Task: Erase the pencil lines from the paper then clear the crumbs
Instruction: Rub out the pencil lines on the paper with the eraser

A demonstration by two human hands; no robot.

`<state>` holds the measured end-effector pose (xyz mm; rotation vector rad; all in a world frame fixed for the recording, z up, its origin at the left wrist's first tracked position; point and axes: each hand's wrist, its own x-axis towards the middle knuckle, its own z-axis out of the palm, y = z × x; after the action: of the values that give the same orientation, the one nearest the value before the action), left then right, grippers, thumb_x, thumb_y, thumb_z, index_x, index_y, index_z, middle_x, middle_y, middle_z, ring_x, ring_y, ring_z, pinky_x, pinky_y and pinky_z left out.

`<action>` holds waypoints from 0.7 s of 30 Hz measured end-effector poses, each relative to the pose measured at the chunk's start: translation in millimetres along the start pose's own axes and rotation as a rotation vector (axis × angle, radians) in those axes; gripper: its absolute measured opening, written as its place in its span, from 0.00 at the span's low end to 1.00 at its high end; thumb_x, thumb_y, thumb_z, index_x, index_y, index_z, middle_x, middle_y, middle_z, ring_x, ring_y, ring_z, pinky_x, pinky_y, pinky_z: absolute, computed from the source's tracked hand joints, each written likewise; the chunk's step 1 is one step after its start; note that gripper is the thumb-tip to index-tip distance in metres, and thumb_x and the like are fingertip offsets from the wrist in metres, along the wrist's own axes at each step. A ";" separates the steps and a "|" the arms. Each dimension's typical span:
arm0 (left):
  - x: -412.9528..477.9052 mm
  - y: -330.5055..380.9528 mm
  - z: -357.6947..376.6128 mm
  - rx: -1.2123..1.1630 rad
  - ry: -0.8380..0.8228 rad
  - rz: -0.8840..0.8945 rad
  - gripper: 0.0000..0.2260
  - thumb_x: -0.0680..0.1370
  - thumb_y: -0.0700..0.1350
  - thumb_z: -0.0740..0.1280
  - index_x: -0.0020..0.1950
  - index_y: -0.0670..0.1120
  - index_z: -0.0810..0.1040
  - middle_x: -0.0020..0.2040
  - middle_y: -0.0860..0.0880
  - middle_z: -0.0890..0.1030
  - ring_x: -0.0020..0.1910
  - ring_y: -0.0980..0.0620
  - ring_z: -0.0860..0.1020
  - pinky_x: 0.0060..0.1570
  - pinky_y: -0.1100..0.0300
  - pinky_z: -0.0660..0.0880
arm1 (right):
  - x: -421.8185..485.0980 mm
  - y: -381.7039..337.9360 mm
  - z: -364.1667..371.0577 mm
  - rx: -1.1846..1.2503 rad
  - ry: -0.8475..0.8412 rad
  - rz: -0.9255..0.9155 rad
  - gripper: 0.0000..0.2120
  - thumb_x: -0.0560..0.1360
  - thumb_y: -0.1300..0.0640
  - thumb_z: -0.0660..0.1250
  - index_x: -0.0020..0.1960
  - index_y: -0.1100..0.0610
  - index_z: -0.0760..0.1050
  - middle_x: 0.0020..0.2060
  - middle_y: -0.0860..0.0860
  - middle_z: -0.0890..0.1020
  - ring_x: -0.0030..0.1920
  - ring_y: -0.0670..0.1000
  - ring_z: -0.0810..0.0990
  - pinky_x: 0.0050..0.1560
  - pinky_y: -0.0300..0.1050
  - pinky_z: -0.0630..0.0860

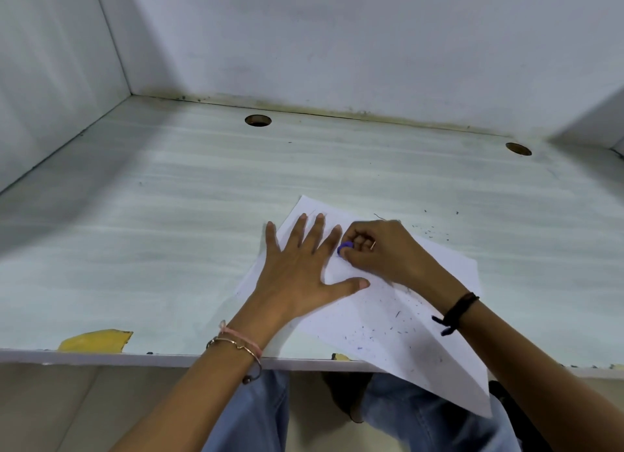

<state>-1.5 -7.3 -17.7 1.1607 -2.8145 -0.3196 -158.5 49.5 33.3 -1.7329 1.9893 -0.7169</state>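
Pale desk (pixel 169 215) between white walls carries the paper (pixel 388 303), which lies under both hands and hangs over the near edge. The right hand (pixel 381 249) pinches a purple eraser (pixel 345 248) against the sheet, just beside the fingertips of the left hand (pixel 300 276), which presses flat with fingers spread. Erasing seems well advanced: almost no pencil lines show, maybe faint ones beyond the left fingertips. Crumbs (pixel 388 330) below the right wrist are not yet cleared. Whatever lies under the hands is hidden.
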 end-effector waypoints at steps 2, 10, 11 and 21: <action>-0.2 -0.7 0.6 -0.008 0.002 0.000 0.44 0.67 0.79 0.41 0.79 0.60 0.38 0.79 0.54 0.35 0.77 0.51 0.32 0.70 0.33 0.33 | 8.4 1.8 -5.7 -0.048 0.069 0.041 0.01 0.72 0.60 0.70 0.41 0.57 0.80 0.32 0.50 0.79 0.32 0.46 0.73 0.34 0.36 0.70; 1.7 -0.7 1.1 0.009 0.002 0.010 0.44 0.68 0.79 0.41 0.78 0.59 0.37 0.79 0.53 0.34 0.77 0.50 0.32 0.69 0.31 0.33 | 8.9 -4.1 -12.1 -0.144 0.010 0.005 0.03 0.72 0.61 0.70 0.39 0.57 0.79 0.29 0.46 0.77 0.29 0.44 0.72 0.33 0.35 0.70; 1.2 -0.7 1.1 0.001 0.002 0.008 0.43 0.68 0.79 0.42 0.78 0.60 0.37 0.79 0.53 0.34 0.77 0.50 0.32 0.69 0.32 0.32 | 13.8 -3.0 -16.2 -0.170 0.054 0.030 0.04 0.72 0.61 0.70 0.39 0.56 0.78 0.29 0.46 0.77 0.30 0.45 0.73 0.34 0.36 0.70; 0.2 -0.2 0.2 -0.005 0.001 0.009 0.44 0.69 0.79 0.42 0.79 0.59 0.38 0.79 0.53 0.35 0.77 0.50 0.32 0.69 0.32 0.32 | 19.9 -3.4 -18.9 -0.196 0.056 0.049 0.03 0.73 0.61 0.69 0.41 0.60 0.80 0.31 0.51 0.79 0.32 0.49 0.75 0.37 0.44 0.74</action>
<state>-1.6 -7.5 -17.9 1.1468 -2.8159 -0.3250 -170.2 31.7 50.8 -1.7833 2.1960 -0.5769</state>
